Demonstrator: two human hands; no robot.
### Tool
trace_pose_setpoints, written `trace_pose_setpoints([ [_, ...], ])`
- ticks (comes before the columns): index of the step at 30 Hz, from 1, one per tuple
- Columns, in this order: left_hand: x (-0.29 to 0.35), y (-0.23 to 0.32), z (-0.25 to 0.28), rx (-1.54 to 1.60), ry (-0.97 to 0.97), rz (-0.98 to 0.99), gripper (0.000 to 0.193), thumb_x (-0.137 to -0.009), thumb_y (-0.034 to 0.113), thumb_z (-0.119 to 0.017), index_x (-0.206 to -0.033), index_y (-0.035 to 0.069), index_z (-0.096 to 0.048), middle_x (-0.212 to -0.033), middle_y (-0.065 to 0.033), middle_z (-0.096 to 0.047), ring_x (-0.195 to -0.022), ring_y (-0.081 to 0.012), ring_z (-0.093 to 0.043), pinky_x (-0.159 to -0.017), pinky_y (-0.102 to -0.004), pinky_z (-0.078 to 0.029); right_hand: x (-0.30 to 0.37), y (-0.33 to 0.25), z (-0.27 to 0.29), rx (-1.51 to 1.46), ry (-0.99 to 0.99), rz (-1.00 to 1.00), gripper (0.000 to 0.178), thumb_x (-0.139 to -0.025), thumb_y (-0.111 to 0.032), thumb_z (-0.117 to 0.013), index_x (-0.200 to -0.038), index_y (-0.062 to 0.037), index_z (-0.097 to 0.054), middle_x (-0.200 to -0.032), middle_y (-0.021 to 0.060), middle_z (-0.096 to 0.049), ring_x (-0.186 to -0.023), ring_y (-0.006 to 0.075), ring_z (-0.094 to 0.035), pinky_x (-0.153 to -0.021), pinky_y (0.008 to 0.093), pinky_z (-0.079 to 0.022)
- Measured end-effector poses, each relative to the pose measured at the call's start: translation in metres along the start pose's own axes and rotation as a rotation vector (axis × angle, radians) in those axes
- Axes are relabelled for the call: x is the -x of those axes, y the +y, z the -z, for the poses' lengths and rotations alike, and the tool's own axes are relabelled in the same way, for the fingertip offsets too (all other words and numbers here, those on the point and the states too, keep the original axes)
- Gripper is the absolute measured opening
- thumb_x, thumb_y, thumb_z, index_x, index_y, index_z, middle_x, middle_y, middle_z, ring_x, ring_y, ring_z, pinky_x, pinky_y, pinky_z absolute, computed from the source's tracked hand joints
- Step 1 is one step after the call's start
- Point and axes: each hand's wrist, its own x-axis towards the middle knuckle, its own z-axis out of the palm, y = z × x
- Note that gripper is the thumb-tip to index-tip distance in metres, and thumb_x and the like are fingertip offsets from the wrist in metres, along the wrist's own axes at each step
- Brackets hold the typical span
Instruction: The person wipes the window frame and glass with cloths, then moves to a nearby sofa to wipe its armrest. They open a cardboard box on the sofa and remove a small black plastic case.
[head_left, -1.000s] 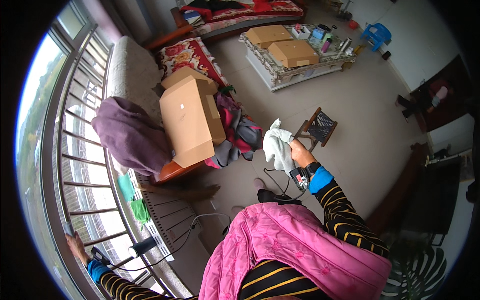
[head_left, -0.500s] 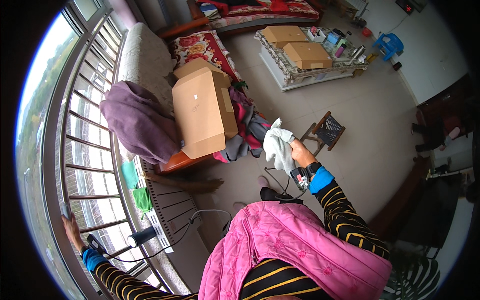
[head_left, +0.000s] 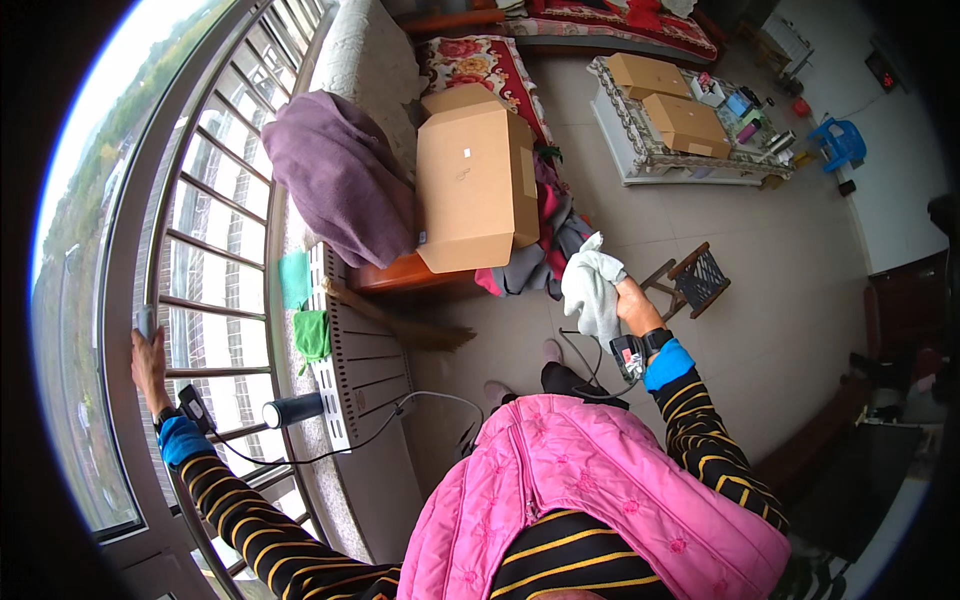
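At the far left my left hand (head_left: 150, 371) is closed on the grey window handle (head_left: 146, 322), which sits on the frame (head_left: 122, 270) of the window. Its fingertips are partly hidden. My right hand (head_left: 636, 305) grips a crumpled white cloth (head_left: 592, 290) that hangs down from the fingers over the floor. Each wrist carries a dark strapped device, and a grey cable (head_left: 432, 394) runs from the left one across my front.
Metal bars (head_left: 218, 297) stand beyond the window frame. A dark bottle (head_left: 293, 409), a green cloth (head_left: 311, 336) and a brush (head_left: 405, 325) lie by the white radiator (head_left: 335, 375). Ahead are a large cardboard box (head_left: 465, 185), a purple blanket (head_left: 340, 170) and a folding stool (head_left: 698, 280).
My view has turned left, so the room appears farther right. The left hand stays on the window handle, and the right hand still holds the white cloth.
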Motion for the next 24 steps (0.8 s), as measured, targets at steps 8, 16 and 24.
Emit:
trace_pose_setpoints([
  [8,0.015,0.018,0.018,0.038,0.054,-0.034,0.059,-0.085,0.056,-0.058,-0.118,0.007,-0.050,-0.108,-0.0228,-0.066,-0.101,-0.0427,-0.062,-0.083,-0.0512,-0.049,-0.001,0.024,-0.014,0.039,-0.107,-0.018,0.030,-0.089,-0.025,-0.067,-0.112,-0.0051,-0.063,-0.106,0.0065,-0.067,-0.098,0.0194,-0.063,-0.087,0.0364,-0.054],
  [16,0.036,0.037,0.033,0.099,0.173,-0.047,0.051,-0.081,0.044,-0.069,-0.108,0.004,-0.055,-0.099,-0.0250,-0.067,-0.095,-0.0412,-0.064,-0.080,-0.0501,-0.050,-0.023,0.021,-0.076,0.160,-0.231,-0.032,0.038,-0.086,-0.028,-0.070,-0.115,-0.0054,-0.063,-0.109,0.0057,-0.066,-0.102,0.0201,-0.062,-0.091,0.0378,-0.052],
  [24,0.042,0.044,0.038,0.096,0.176,-0.023,0.052,-0.080,0.044,-0.071,-0.108,0.004,-0.052,-0.098,-0.0255,-0.065,-0.090,-0.0409,-0.066,-0.076,-0.0487,-0.052,-0.081,0.021,-0.214,0.243,-0.606,-0.008,0.045,-0.088,-0.026,-0.068,-0.124,0.0000,-0.055,-0.115,0.0079,-0.063,-0.106,0.0214,-0.061,-0.096,0.0375,-0.050],
])
